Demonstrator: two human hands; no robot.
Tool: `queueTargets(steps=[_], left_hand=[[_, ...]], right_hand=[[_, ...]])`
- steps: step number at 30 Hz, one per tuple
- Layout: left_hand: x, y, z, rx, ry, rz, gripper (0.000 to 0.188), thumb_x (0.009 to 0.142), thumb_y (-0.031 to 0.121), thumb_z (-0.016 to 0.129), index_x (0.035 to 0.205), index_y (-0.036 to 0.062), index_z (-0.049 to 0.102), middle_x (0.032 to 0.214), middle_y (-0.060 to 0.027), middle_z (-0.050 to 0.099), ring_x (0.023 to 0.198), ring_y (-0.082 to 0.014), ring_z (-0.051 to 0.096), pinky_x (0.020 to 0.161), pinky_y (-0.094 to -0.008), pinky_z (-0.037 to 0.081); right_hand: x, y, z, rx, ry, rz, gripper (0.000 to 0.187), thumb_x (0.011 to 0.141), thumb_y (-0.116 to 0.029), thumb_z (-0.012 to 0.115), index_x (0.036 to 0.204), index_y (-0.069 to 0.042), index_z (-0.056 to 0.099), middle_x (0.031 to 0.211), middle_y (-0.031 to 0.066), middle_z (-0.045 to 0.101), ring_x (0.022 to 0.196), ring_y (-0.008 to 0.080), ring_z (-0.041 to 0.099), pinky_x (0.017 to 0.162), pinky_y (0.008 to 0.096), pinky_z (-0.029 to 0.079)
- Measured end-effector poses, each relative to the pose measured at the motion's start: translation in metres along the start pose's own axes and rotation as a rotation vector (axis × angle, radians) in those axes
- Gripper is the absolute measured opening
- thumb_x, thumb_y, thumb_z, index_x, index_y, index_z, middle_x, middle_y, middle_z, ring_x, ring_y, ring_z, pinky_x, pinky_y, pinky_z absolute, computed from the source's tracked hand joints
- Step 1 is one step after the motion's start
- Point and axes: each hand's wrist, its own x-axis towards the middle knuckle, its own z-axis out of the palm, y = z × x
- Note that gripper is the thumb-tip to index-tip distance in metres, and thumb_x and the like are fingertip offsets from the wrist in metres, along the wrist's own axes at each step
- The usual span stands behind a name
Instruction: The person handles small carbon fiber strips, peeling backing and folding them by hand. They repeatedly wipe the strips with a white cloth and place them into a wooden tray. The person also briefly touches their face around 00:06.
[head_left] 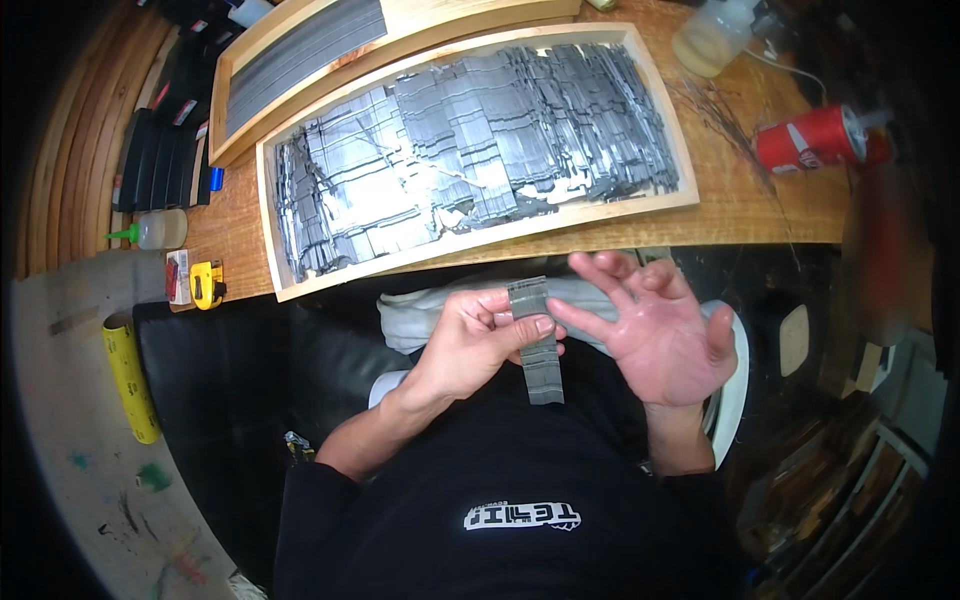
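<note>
My left hand [468,342] pinches a narrow grey strip [543,378] between thumb and fingers in front of my chest. Fine dark and light lines cross the strip, which stands almost upright in the picture. Just to its right, my right hand [662,345] is open, palm showing and fingers spread. One of its fingertips comes close to the strip's edge; whether it touches, I cannot tell. Beyond both hands, a shallow wooden tray [480,246] on the bench holds many similar grey strips [470,140], laid side by side and overlapping.
Behind the tray lies a second wooden frame [420,45] with grey material. A red can [810,140] and a squeeze bottle [712,40] stand at the right. A green-tipped bottle [160,231], a yellow tape measure [207,285] and a yellow tube [131,380] are at left.
</note>
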Motion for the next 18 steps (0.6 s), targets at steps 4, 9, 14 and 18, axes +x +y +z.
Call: queueTargets(steps=[4, 9, 14, 18], left_hand=[[-0.004, -0.008, -0.001, -0.016, 0.002, 0.016, 0.023, 0.099, 0.007, 0.072, 0.122, -0.0003, 0.072, 0.105, -0.0131, 0.079, 0.092, -0.0226, 0.079, 0.074, -0.0278, 0.063], [-0.005, -0.008, 0.002, -0.033, 0.007, -0.015, 0.014, 0.102, 0.012, 0.072, 0.111, 0.0017, 0.074, 0.102, -0.008, 0.08, 0.088, -0.013, 0.076, 0.063, -0.021, 0.053], [-0.005, -0.003, 0.002, -0.055, 0.008, -0.009, 0.014, 0.102, 0.012, 0.071, 0.111, 0.0019, 0.075, 0.101, -0.0081, 0.081, 0.088, -0.0129, 0.076, 0.063, -0.0209, 0.053], [-0.003, -0.003, 0.004, -0.019, -0.016, -0.022, 0.016, 0.1, 0.01, 0.073, 0.113, 0.0026, 0.075, 0.102, -0.0118, 0.08, 0.089, -0.0202, 0.079, 0.064, -0.0225, 0.057]], right_hand=[[0.005, 0.011, -0.005, 0.056, -0.016, 0.015, 0.067, 0.102, -0.058, 0.057, 0.137, -0.001, 0.053, 0.155, 0.0266, 0.04, 0.158, 0.0465, 0.016, 0.12, 0.0776, 0.013], [0.009, 0.015, -0.009, 0.057, -0.028, -0.009, 0.068, 0.103, -0.059, 0.055, 0.138, -0.001, 0.053, 0.155, 0.0254, 0.04, 0.158, 0.047, 0.016, 0.12, 0.0786, 0.012], [0.009, 0.008, -0.006, 0.037, -0.029, 0.013, 0.067, 0.104, -0.059, 0.053, 0.138, -0.001, 0.053, 0.155, 0.0253, 0.041, 0.158, 0.0473, 0.015, 0.12, 0.0788, 0.012], [0.012, 0.012, -0.006, 0.038, 0.005, -0.001, 0.064, 0.103, -0.059, 0.054, 0.134, -0.003, 0.057, 0.155, 0.0247, 0.042, 0.158, 0.0487, 0.012, 0.118, 0.0833, 0.004]])
